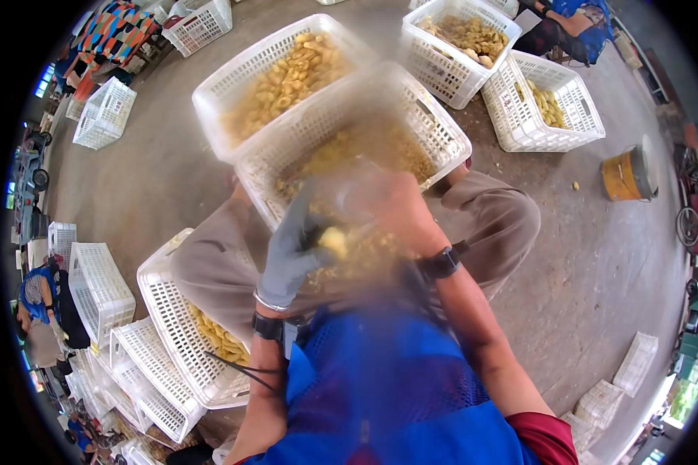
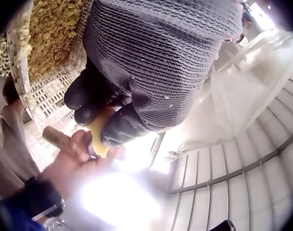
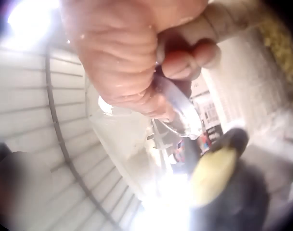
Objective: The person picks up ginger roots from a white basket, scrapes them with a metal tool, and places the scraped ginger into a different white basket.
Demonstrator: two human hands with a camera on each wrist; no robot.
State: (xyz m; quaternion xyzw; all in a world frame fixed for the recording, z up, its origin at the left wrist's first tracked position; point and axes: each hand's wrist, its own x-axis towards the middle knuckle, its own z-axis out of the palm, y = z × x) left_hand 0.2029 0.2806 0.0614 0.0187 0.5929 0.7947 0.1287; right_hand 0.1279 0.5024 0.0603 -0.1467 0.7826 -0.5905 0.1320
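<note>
My left hand (image 1: 285, 252), in a grey knit glove with dark coated fingers, pinches a pale yellow peeled piece (image 2: 99, 132), perhaps a root, between thumb and fingers. The piece (image 3: 214, 175) looks smooth in the right wrist view. My bare right hand (image 1: 403, 209) grips a knife with a round wooden handle (image 2: 57, 138) and a shiny blade (image 3: 177, 103). In the left wrist view the right fingers overlap the lower end of the piece. Both hands are over the near side of a white crate (image 1: 451, 130) with yellowish peelings. A blurred smear covers part of the head view.
Beyond the peelings crate stands a white crate (image 1: 209, 105) of yellow pieces. Two more filled crates, one (image 1: 434, 74) behind the other (image 1: 520, 136), stand at the right. Another crate (image 1: 159, 291) sits by my left leg. An orange bucket (image 1: 620, 177) stands at far right.
</note>
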